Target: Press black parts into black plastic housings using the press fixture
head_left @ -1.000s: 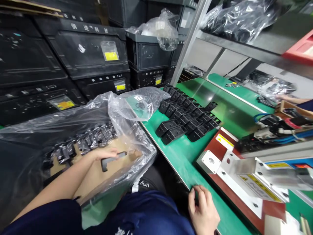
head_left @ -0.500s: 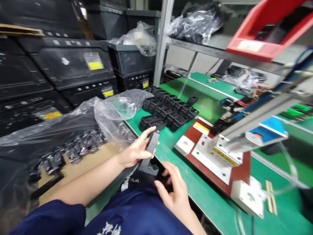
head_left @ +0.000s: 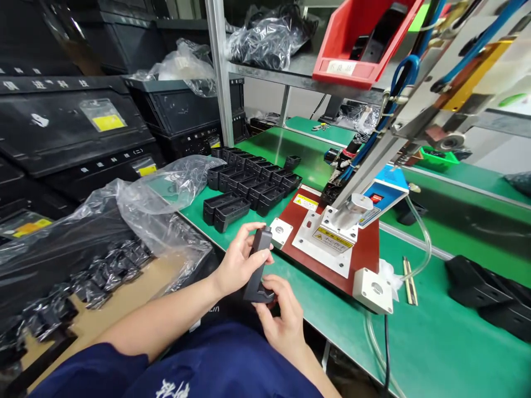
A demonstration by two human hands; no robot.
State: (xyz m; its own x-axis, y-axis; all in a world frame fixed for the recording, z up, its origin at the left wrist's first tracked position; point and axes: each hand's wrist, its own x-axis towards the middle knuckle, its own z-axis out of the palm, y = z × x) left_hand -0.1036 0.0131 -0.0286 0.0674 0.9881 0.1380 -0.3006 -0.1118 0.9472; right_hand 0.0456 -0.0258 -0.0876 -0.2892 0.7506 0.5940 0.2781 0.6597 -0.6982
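A long black plastic housing [head_left: 258, 264] stands tilted in front of my body, over the table's front edge. My left hand [head_left: 240, 262] is closed around its upper part, thumb across the near face. At the lower end, my right hand [head_left: 284, 309] pinches the housing with thumb and fingers. Rows of similar black plastic housings [head_left: 249, 185] stand on the green table beyond my hands, their hollow sides up. A press machine on a red-brown base [head_left: 286, 249] with white button boxes sits just right of my hands.
A cardboard-lined box with plastic-wrapped black parts [head_left: 99, 276] lies at left under clear film [head_left: 166, 188]. Black crates [head_left: 74, 121] are stacked behind it. A red bin [head_left: 348, 61] sits on the shelf above. A cutter knife [head_left: 410, 282] and black parts [head_left: 489, 293] lie at right.
My right hand has closed onto the lower end of the housing; it was apart from it before. The view has swung right, bringing the press and the black parts at right into sight.
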